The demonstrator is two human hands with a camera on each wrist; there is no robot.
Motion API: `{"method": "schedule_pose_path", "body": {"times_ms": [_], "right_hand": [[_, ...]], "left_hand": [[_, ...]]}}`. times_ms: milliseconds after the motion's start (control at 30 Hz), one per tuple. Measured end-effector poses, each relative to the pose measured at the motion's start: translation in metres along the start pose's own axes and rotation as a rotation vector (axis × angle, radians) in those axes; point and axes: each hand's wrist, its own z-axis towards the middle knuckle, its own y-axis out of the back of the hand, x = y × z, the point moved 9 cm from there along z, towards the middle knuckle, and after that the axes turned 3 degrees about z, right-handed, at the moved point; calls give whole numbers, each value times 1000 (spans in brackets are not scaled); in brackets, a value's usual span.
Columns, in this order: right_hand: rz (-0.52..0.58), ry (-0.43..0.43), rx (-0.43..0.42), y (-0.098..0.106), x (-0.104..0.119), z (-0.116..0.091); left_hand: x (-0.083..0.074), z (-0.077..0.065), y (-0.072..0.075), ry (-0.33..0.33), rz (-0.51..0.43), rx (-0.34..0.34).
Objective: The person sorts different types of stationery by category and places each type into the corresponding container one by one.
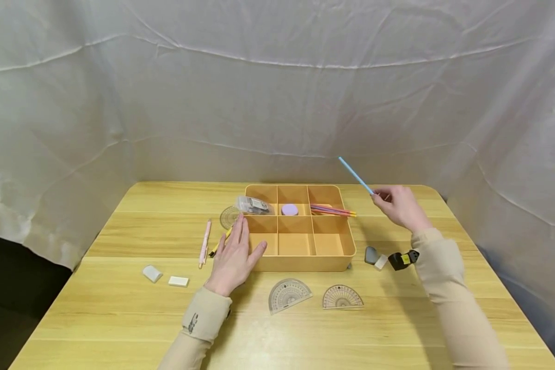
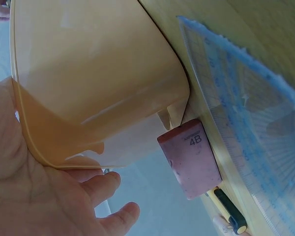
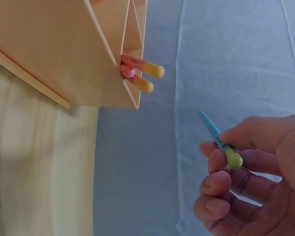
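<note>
An orange box with six compartments (image 1: 300,264) sits on the table. My left hand (image 1: 233,257) rests against its left side, fingers extended along the wall. To the right of the box, my right hand (image 1: 401,207) pinches a light blue pencil (image 1: 356,176) near its green-capped end (image 3: 233,159); its other end points up and left. Several coloured pencils (image 1: 333,210) lie in the back right compartment, their yellow ends sticking out over the side. A round lilac item (image 1: 289,209) sits in the back middle one. A clear plastic case (image 1: 254,205) leans at the back left.
In front of the box lie two clear protractors (image 1: 290,295), with another protractor (image 1: 229,218) behind my left hand. White erasers (image 1: 178,281), a pink pen (image 1: 205,243) and a yellow-black cutter (image 1: 219,245) are on the left. A black item (image 1: 400,261) and a grey one (image 1: 371,255) lie right.
</note>
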Motion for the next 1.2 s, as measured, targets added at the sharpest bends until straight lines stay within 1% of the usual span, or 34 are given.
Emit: {"method": "schedule_pose_path", "body": {"times_ms": [133,267,500,667,767,867,967,1200], "right_hand": [[-42,38,47,1,8,6],[-70,42,147,-2,14,11],[-110,69,322,-16,22,18],[-128,105,404,-27,28,23],[-134,97,437,-33,29,26],[-144,72,459,-39,27,31],[-148,49,471,-44,25,34],[-127,19,483,-55,22,38]], "left_hand": [[-1,0,1,4,-7,4],[-1,0,0,8,-6,7],[0,0,0,5,-7,3],[0,-1,1,10,-14,0],[0,-1,1,8,-10,0],[0,0,0,2,-3,-6],[0,0,1,-4,-2,-16],[-1,0,-1,0,-5,-6]]}}
